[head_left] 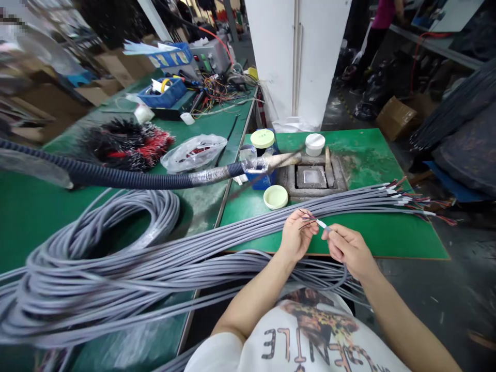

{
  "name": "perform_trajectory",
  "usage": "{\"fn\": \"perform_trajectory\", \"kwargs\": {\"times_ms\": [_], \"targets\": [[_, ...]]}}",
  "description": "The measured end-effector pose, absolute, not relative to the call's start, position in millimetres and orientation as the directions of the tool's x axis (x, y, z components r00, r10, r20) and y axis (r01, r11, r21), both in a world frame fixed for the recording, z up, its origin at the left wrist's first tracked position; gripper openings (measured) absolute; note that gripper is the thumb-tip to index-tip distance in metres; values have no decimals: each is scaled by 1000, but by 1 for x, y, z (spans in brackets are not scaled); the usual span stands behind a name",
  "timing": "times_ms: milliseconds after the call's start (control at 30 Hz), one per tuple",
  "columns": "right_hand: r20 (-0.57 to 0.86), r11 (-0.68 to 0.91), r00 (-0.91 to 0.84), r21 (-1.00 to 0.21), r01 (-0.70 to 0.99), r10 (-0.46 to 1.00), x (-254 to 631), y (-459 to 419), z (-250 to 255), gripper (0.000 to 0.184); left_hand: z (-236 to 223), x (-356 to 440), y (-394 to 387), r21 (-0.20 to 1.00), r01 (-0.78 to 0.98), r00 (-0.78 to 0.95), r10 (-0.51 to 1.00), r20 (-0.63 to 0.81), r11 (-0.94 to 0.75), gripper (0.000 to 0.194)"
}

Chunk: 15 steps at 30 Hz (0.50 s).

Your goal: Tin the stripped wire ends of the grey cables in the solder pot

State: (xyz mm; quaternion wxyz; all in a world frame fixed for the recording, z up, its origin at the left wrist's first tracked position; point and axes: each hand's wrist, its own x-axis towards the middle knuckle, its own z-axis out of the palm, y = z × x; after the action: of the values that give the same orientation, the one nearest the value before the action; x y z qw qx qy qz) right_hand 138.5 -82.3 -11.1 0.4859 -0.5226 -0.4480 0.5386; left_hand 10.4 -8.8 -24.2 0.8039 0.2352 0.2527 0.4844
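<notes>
My right hand [349, 248] pinches the end of a grey cable [328, 229], just behind a white sleeve [321, 223] near its tip. Thin dark and reddish wires [309, 219] fan out of that tip toward the left. My left hand [297, 235] has its fingers curled around these loose wires. Right behind both hands runs a bundle of grey cables [349, 200] across the green board, its stripped ends [422, 201] showing coloured wires at the right. More grey cables [248, 263] pass below my left forearm.
A large coil of grey cable [96, 248] covers the left table. A black corrugated hose [155, 180] reaches over to a solder-pot-like block [313, 178]. Nearby stand a round pale-green dish [275, 197], a white tub [315, 144] and a blue container [261, 178]. A person [382, 31] stands far right.
</notes>
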Motion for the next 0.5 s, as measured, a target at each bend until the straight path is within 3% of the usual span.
{"fn": "perform_trajectory", "kwargs": {"times_ms": [167, 267, 333, 500], "targets": [[-61, -72, 64, -981, 178, 996, 137, -81, -4, 29, -16, 8, -3, 763, -601, 264, 960, -94, 240, 17], [-42, -56, 62, -970, 236, 997, 135, -80, -1, 29, -12, 5, -2, 787, -590, 211, 975, -68, 182, 16], [-30, -45, 63, -968, 247, 998, 134, -79, -1, 28, -11, 6, -3, 729, -641, 230, 966, -116, 240, 18], [-10, -27, 74, -974, 223, 997, 131, -77, -8, 26, -16, 11, -7, 426, -746, 435, 859, -268, 511, 15]]}}
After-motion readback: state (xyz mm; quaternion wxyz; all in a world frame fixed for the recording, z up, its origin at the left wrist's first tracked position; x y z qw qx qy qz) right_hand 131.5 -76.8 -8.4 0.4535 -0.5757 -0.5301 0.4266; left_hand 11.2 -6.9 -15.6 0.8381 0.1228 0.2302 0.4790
